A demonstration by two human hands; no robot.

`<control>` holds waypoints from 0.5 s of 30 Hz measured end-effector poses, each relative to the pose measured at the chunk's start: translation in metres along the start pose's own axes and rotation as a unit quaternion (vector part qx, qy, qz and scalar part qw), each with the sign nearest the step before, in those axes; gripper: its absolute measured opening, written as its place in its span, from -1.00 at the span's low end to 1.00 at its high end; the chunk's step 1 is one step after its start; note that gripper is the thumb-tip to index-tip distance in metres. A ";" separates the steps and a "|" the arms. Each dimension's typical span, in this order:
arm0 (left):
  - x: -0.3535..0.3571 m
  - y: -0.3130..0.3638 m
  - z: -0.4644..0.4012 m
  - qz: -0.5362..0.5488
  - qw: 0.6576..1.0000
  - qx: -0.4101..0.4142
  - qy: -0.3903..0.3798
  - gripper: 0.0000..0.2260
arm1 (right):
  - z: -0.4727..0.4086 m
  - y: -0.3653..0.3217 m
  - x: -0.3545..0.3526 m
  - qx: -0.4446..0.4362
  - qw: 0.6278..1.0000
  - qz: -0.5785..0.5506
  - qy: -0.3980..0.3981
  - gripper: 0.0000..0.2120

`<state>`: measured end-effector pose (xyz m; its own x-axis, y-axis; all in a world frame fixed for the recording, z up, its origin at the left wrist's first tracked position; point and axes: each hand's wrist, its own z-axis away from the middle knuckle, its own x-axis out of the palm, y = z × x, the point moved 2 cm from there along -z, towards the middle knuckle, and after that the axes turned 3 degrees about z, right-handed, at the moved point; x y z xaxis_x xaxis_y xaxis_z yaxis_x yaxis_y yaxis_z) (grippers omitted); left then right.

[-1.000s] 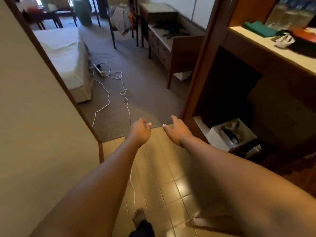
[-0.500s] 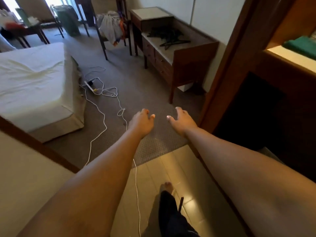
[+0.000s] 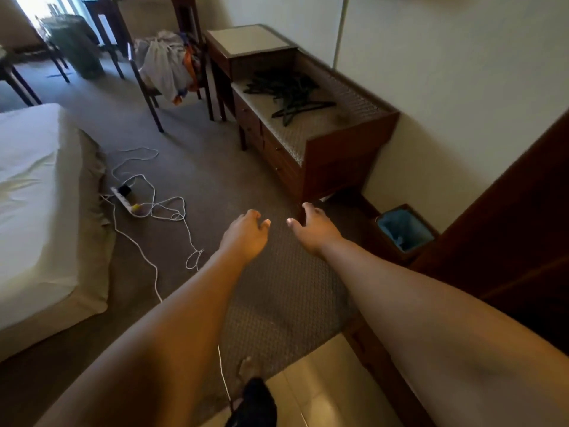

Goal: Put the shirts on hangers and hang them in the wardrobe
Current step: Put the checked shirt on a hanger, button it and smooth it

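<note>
My left hand [image 3: 246,234] and my right hand [image 3: 314,228] are stretched out side by side over the carpet, fingers loosely curled, holding nothing. A heap of black hangers [image 3: 289,94] lies on the low wooden luggage bench [image 3: 338,149] against the far wall. A pile of light and coloured clothes [image 3: 167,67] is draped over a chair [image 3: 147,97] beyond the bench. The dark wooden wardrobe side [image 3: 505,229] fills the right edge; its inside is out of view.
A bed with a white sheet [image 3: 37,211] takes up the left. A white power strip [image 3: 127,201] and loose cables [image 3: 160,211] trail across the carpet. A small bin with a blue liner [image 3: 403,229] stands by the wardrobe. My foot [image 3: 246,369] is at the tile edge.
The view has swung away from the wardrobe shelves and moved into the room, so the bench and chair are closer. Both hands stay extended and hold nothing.
</note>
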<state>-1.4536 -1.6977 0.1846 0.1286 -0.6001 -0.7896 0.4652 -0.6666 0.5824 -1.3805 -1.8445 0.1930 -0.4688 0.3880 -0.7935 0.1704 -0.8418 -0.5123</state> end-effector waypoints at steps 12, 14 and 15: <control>-0.069 0.020 -0.337 -0.007 0.997 0.073 -0.024 -0.70 | -0.284 -0.095 -0.070 0.028 0.997 -0.020 0.063 -0.36; -0.077 0.032 -0.382 -0.006 0.996 0.084 -0.036 -0.70 | -0.322 -0.104 -0.083 0.039 0.996 -0.030 0.071 -0.35; -0.080 0.039 -0.404 -0.003 0.995 0.090 -0.040 -0.70 | -0.342 -0.108 -0.090 0.045 0.996 -0.034 0.070 -0.35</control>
<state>-1.0920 -1.4964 0.1924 0.0525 -0.6252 -0.7787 0.2996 -0.7340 0.6095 -1.0604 -1.6601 0.2069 -0.3493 0.4892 -0.7992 0.0610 -0.8392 -0.5403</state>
